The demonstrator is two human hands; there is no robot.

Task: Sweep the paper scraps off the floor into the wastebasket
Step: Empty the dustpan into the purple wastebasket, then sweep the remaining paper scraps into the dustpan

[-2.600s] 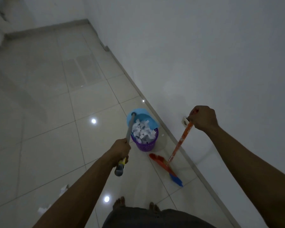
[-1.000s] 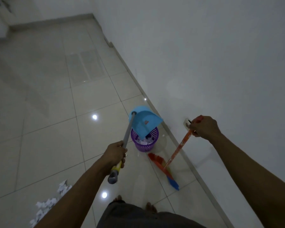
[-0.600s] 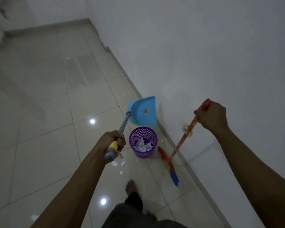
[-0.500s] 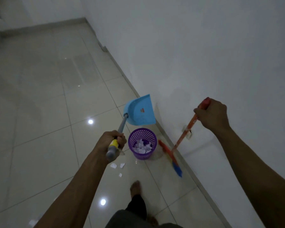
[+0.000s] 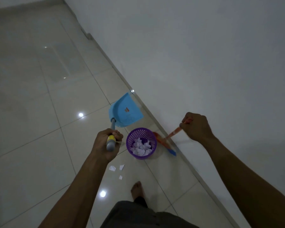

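A purple mesh wastebasket (image 5: 141, 155) stands on the tiled floor near the wall, with white paper scraps (image 5: 141, 147) inside. My left hand (image 5: 106, 143) grips the grey and yellow handle of a blue dustpan (image 5: 125, 111), whose pan is held beyond the basket, its inside facing me. My right hand (image 5: 196, 126) grips the orange handle of a broom (image 5: 165, 143); its red and blue head rests on the floor between basket and wall. Three small scraps (image 5: 117, 169) lie on the floor just in front of the basket.
A white wall (image 5: 204, 63) with a skirting board (image 5: 184, 162) runs diagonally along the right. My bare foot (image 5: 136, 190) stands on the tiles close behind the loose scraps. Glossy tiled floor (image 5: 31, 96) stretches away to the left.
The dustpan tipped its paper into the basket, then lifted off and swung beyond it. A few scraps fell beside the basket. I stepped closer, and the broom head shifted toward the wall.
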